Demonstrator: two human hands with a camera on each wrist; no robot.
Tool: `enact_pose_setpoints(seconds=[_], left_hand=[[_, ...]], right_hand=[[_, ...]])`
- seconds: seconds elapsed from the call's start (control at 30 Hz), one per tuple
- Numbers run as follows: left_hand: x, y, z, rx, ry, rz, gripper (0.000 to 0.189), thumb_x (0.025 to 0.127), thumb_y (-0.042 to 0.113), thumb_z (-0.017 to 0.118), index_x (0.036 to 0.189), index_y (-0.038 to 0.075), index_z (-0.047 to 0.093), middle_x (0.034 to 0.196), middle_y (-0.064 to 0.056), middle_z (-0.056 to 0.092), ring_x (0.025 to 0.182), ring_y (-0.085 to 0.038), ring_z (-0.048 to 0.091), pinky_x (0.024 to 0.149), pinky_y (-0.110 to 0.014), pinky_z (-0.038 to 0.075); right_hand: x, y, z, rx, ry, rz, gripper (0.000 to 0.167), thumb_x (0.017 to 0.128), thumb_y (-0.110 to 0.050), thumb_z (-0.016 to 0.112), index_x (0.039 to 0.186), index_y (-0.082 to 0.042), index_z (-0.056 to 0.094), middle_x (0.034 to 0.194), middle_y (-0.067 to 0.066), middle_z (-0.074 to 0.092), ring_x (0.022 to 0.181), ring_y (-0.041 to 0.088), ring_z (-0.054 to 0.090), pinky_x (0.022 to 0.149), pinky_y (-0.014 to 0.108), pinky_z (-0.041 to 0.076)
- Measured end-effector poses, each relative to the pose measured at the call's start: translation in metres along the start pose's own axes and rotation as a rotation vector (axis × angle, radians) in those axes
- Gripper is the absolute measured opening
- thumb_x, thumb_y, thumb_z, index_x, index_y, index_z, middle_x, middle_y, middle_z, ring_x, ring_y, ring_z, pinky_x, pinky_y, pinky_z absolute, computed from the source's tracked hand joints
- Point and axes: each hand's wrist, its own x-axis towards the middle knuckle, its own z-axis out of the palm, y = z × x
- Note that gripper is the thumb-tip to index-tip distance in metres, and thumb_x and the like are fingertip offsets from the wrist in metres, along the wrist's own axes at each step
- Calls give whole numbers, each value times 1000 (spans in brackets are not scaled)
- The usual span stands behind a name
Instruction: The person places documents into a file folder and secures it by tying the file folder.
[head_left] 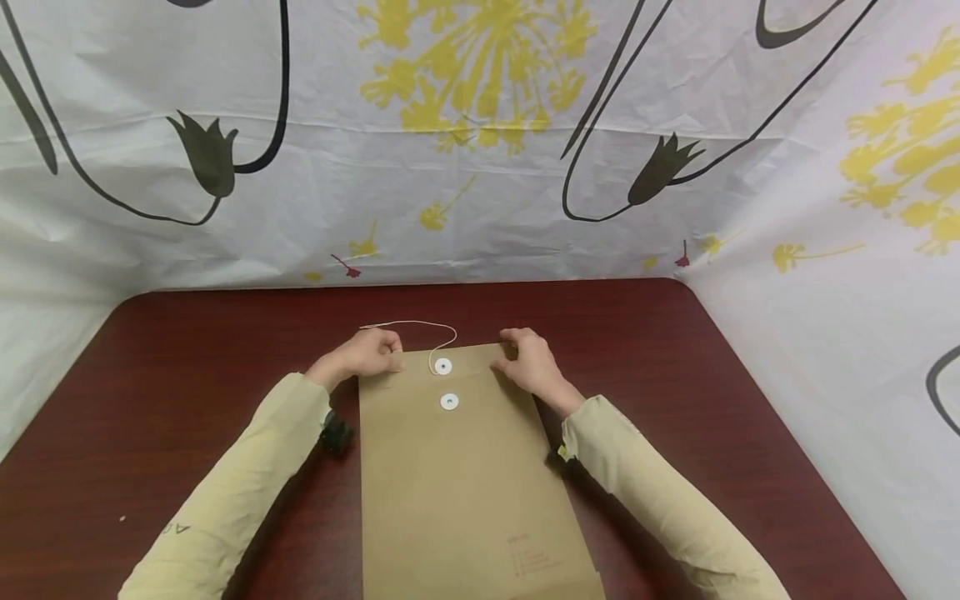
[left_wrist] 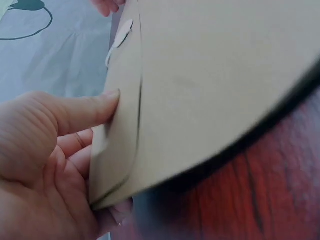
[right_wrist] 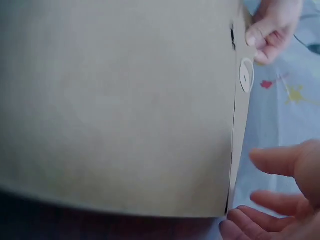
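A brown paper document envelope [head_left: 457, 483] lies lengthwise before me, with its flap [head_left: 471, 360] folded over at the far end. One white button disc [head_left: 444, 367] sits on the flap and a second disc [head_left: 449, 402] just below it. From the upper disc a thin white string [head_left: 420, 322] loops out over the far edge. My left hand [head_left: 371, 352] pinches the flap's left corner, thumb on top and fingers beneath, as the left wrist view shows. At the right corner my right hand [head_left: 534, 365] has its thumb and fingers spread apart, fingertips right at the edge.
The envelope rests on a dark red wooden table [head_left: 225, 367]. A white curtain [head_left: 465, 225] printed with yellow and dark flowers hangs behind it and along the sides. Small red print [head_left: 534, 560] shows near the envelope's lower right. A tiny white speck [head_left: 122, 518] lies at left.
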Motion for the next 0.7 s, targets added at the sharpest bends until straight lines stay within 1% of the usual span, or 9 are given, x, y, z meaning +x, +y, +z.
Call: enact_pose_setpoints(seconds=[0.07, 0.13, 0.2, 0.3, 0.4, 0.47, 0.53, 0.6, 0.7], left_hand=[[-1, -2, 0, -5, 6, 8, 11, 82, 8, 65, 79, 3, 56, 54, 5, 36, 53, -10, 35, 59, -26, 34], [-3, -2, 0, -9, 13, 15, 10, 83, 8, 65, 79, 3, 57, 55, 6, 37, 54, -10, 36, 59, -27, 34], [-5, -2, -1, -13, 19, 20, 10, 84, 8, 65, 80, 4, 57, 55, 5, 39, 55, -11, 37, 60, -27, 35], [-8, 0, -3, -9, 34, 23, 9, 85, 9, 65, 81, 4, 58, 58, 5, 44, 58, -12, 39, 60, -27, 35], [-9, 3, -6, 1, 41, 33, 9, 85, 9, 64, 81, 4, 58, 60, 5, 47, 60, -13, 41, 61, -28, 35], [-9, 5, -8, 9, 44, 39, 9, 85, 9, 65, 81, 4, 58, 61, 5, 48, 61, -13, 42, 62, -28, 36], [-8, 7, -9, 14, 49, 48, 9, 85, 10, 65, 81, 4, 58, 60, 5, 48, 62, -13, 42, 62, -28, 36], [-8, 9, -10, 16, 55, 52, 9, 84, 10, 65, 80, 5, 59, 59, 5, 47, 61, -14, 42, 62, -28, 35], [-9, 11, -11, 22, 61, 62, 9, 84, 10, 66, 80, 5, 59, 59, 5, 47, 61, -13, 42, 62, -28, 35]], right_hand=[[1, 3, -1, 31, 28, 29, 48, 81, -14, 71, 123, 4, 56, 120, 20, 57, 108, 33, 55, 89, 44, 45], [3, 3, -1, 30, 54, 0, 43, 81, -14, 72, 119, 2, 60, 118, 18, 58, 108, 32, 54, 88, 44, 45], [5, -1, 1, -4, 87, -65, 32, 81, -15, 72, 109, -1, 66, 112, 15, 60, 104, 31, 54, 87, 43, 45], [8, -12, 5, -42, 128, -183, 16, 79, -15, 74, 91, -6, 71, 97, 8, 64, 95, 26, 56, 81, 39, 46], [11, -28, 13, -20, 120, -278, 6, 77, -12, 76, 80, -9, 72, 82, 2, 65, 81, 19, 58, 74, 33, 47], [12, -38, 20, 20, 94, -321, 6, 76, -10, 76, 77, -8, 71, 76, 0, 63, 73, 15, 58, 69, 27, 47], [12, -47, 28, 47, 72, -342, 8, 75, -8, 76, 75, -7, 69, 72, 1, 61, 68, 13, 55, 65, 23, 45], [13, -54, 35, 39, 68, -346, 10, 74, -8, 76, 72, -7, 66, 69, 2, 57, 66, 13, 52, 63, 21, 42], [13, -61, 42, -29, 72, -314, 13, 73, -10, 76, 72, -8, 63, 67, 1, 52, 66, 13, 49, 63, 22, 39]])
